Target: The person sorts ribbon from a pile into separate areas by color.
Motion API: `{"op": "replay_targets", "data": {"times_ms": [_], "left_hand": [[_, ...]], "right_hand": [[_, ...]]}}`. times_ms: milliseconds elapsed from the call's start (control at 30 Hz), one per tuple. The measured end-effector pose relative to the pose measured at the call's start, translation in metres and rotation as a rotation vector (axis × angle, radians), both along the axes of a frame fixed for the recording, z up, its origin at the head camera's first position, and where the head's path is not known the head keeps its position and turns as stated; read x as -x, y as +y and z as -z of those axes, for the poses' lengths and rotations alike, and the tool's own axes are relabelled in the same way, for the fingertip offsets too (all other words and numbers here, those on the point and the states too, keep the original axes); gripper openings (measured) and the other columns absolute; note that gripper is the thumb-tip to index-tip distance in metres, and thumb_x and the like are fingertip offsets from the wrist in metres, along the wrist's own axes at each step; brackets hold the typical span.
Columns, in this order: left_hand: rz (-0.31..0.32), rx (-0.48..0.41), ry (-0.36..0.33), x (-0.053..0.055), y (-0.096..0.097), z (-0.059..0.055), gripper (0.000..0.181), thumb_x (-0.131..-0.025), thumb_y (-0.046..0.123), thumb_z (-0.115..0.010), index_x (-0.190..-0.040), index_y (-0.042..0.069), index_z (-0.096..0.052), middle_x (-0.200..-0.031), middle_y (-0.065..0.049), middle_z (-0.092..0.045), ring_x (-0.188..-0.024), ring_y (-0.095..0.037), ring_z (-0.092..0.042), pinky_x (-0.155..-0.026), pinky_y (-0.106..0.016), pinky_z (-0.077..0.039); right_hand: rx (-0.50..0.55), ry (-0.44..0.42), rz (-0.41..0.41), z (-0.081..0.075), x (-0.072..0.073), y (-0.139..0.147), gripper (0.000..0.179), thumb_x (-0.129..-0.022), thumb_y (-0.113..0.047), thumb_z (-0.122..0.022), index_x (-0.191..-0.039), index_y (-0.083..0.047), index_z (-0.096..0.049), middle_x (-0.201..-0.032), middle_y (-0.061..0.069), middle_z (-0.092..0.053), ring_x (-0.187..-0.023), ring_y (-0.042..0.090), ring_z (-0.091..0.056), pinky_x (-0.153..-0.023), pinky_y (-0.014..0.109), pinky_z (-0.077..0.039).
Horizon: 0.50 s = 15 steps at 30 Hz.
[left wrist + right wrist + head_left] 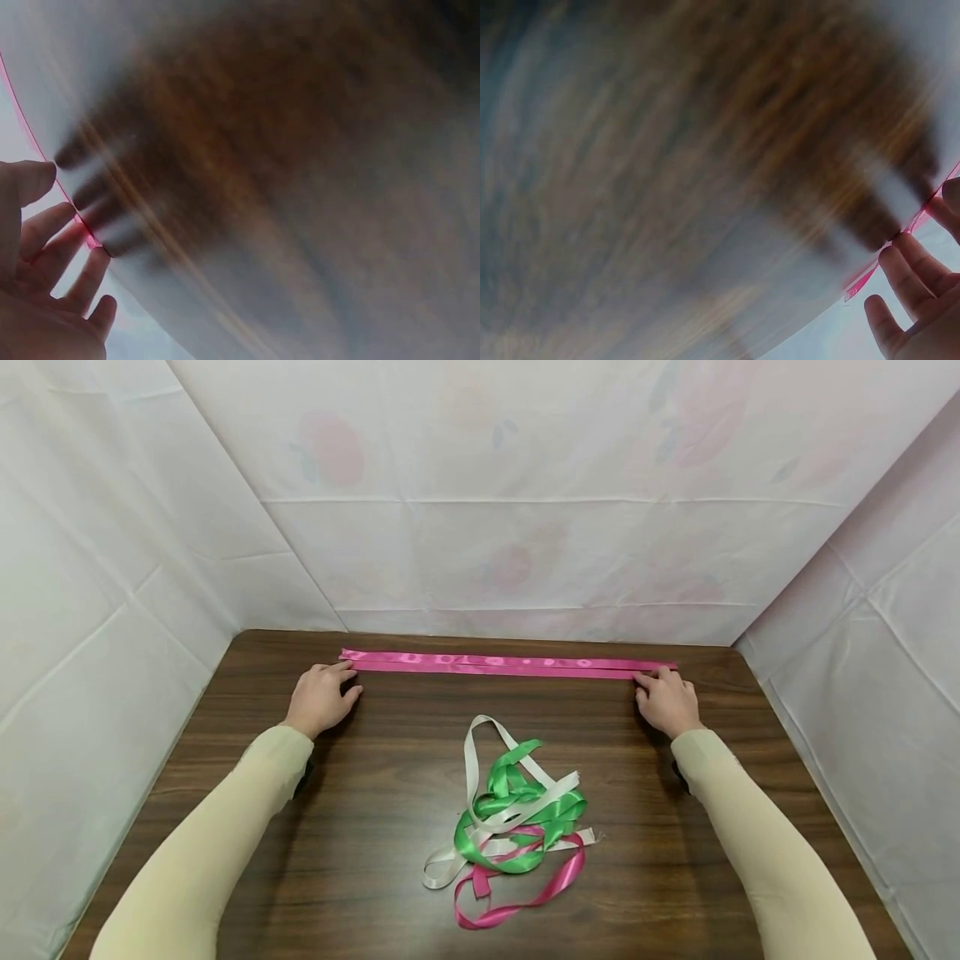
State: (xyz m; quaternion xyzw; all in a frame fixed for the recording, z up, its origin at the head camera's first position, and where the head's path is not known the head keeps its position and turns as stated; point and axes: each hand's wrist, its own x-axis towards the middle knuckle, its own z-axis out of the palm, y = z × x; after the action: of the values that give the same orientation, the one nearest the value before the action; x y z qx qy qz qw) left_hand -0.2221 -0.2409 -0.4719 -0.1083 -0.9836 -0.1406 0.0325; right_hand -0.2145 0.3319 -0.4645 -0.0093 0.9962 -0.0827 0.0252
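Note:
Two lengths of pink satin ribbon (517, 662) lie straight, one along the other, across the far part of the table. Whether they are two pieces or one folded ribbon I cannot tell. At their left end my left hand (318, 697) rests with its fingertips on the nearer strip, fingers spread in the left wrist view. My right hand (670, 700) touches the strips near their right end. In the right wrist view its fingers (911, 279) are extended and the ribbon's tip (861, 285) sticks out past them.
A loose tangle of green ribbon (517, 789), white ribbon (471, 760) and pink ribbon (558, 883) lies nearer on the dark wood table (360, 860). White cloth walls (450, 552) stand behind the table and at both sides.

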Motion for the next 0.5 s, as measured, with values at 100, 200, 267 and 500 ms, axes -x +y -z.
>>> {"op": "replay_targets", "data": {"times_ms": [100,200,267,500], "left_hand": [[-0.009,0.013,-0.013,-0.002,0.000,-0.003,0.045,-0.102,0.021,-0.062,-0.138,-0.006,-0.061,-0.152,-0.025,-0.053,-0.134,-0.050,-0.050,-0.115,-0.063,-0.038],[-0.017,0.022,-0.014,-0.003,0.000,-0.005,0.046,-0.102,0.022,-0.062,-0.139,-0.006,-0.060,-0.152,-0.025,-0.052,-0.135,-0.050,-0.050,-0.114,-0.064,-0.038],[-0.022,0.025,-0.008,-0.004,0.000,-0.006,0.047,-0.102,0.022,-0.062,-0.139,-0.006,-0.060,-0.153,-0.025,-0.051,-0.134,-0.050,-0.051,-0.114,-0.064,-0.038],[-0.021,0.010,0.038,-0.005,-0.001,-0.011,0.044,-0.100,0.022,-0.064,-0.135,-0.005,-0.064,-0.150,-0.024,-0.055,-0.130,-0.051,-0.054,-0.109,-0.066,-0.040]], "right_hand": [[0.009,-0.002,-0.002,-0.001,-0.002,0.001,0.047,-0.106,-0.020,-0.042,-0.151,-0.009,-0.052,-0.140,0.029,-0.049,-0.132,0.048,-0.045,-0.112,0.067,-0.033],[0.018,0.008,-0.004,-0.001,-0.003,0.001,0.047,-0.106,-0.020,-0.043,-0.151,-0.009,-0.052,-0.139,0.028,-0.050,-0.132,0.048,-0.046,-0.112,0.067,-0.033],[0.024,0.019,-0.008,-0.001,-0.004,0.002,0.047,-0.106,-0.019,-0.043,-0.150,-0.009,-0.053,-0.138,0.028,-0.050,-0.131,0.048,-0.046,-0.111,0.067,-0.033],[0.051,0.076,-0.044,-0.008,-0.010,0.004,0.044,-0.105,-0.018,-0.047,-0.146,-0.006,-0.058,-0.139,0.028,-0.052,-0.133,0.047,-0.048,-0.111,0.067,-0.034]]}}
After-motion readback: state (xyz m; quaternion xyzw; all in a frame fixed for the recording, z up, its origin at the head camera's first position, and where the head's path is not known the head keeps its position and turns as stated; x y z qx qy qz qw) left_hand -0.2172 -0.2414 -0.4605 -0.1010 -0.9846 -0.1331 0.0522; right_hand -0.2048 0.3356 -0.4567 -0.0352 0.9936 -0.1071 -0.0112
